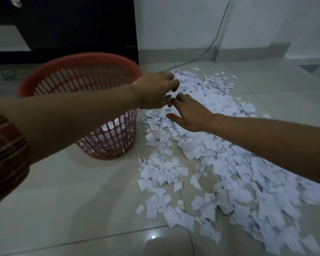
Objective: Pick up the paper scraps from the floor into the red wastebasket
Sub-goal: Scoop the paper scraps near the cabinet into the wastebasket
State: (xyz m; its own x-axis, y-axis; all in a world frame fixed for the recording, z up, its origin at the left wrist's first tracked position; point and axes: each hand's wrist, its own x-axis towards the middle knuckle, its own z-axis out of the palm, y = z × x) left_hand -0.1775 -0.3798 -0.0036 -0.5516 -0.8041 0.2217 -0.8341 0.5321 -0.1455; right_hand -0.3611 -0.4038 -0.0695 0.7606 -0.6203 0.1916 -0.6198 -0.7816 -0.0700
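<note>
Paper scraps [220,163]: a wide white drift on the floor, running from beside the basket down toward the lower right; most of it is not yet picked up.
Red wastebasket [85,85]: upright on the tiles, just left of the drift's far end; some white paper shows through its mesh wall near the bottom.
Left hand [155,91]: reaches across in front of the basket to the far end of the pile, fingers curled down into the scraps; whether it pinches any is blurred, so I cannot tell.
Right hand [190,115]: lies low over the scraps just beside the left, fingers spread and fairly straight, gripping nothing I can see.
Risk, spill: loose light pieces may slip from a two-handed scoop on the way to the rim.
Risk, basket: the left forearm passes close to the rim and could tip the light basket.
Risk, scatter: sweeping may push scraps further out.
Open room: bare floor tiles [72,200] lie left and in front.
Edges: the wall [192,24] and a thin cable [209,47] bound the far side.
</note>
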